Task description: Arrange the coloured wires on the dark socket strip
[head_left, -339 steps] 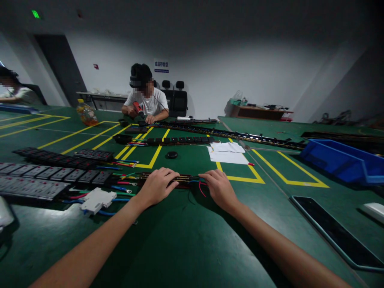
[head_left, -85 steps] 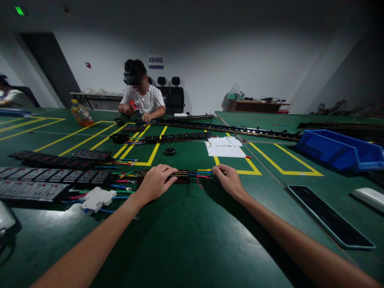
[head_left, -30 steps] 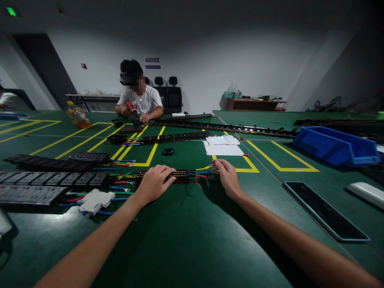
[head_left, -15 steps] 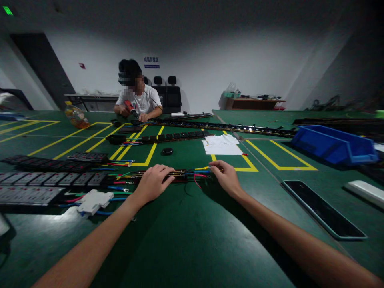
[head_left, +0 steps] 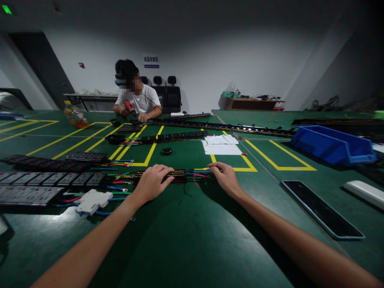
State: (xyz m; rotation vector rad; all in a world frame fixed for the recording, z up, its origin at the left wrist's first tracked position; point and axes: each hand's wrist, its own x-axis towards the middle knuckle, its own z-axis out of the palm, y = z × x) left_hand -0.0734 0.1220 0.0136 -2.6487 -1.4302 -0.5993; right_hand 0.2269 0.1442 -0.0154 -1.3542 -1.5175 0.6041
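Note:
My left hand (head_left: pixel 153 181) lies over a dark strip (head_left: pixel 180 173) with brass-coloured bars, its fingers curled across the top and its thumb on the near side. From the strip's right end come a yellow wire (head_left: pixel 200 169), a blue wire and a red wire (head_left: pixel 196 181). My right hand (head_left: pixel 224 176) pinches the tip of the yellow wire between thumb and fingertips, which partly hide it. Left of my left hand lie several socket strips (head_left: pixel 54 180) with coloured wires ending in ring terminals. A white breaker-like block (head_left: pixel 93 201) rests nearer to me.
A phone (head_left: pixel 321 208), a white case (head_left: pixel 364 193) and a blue bin (head_left: pixel 333 144) are on the right. White papers (head_left: pixel 223 145) and a small black object (head_left: pixel 166 151) lie beyond my hands. Across the table a person (head_left: pixel 139 98) holds a red power tool (head_left: pixel 130 107).
The view has shifted very slightly. Both hands keep nearly the same places and holds on the strip and the yellow wire.

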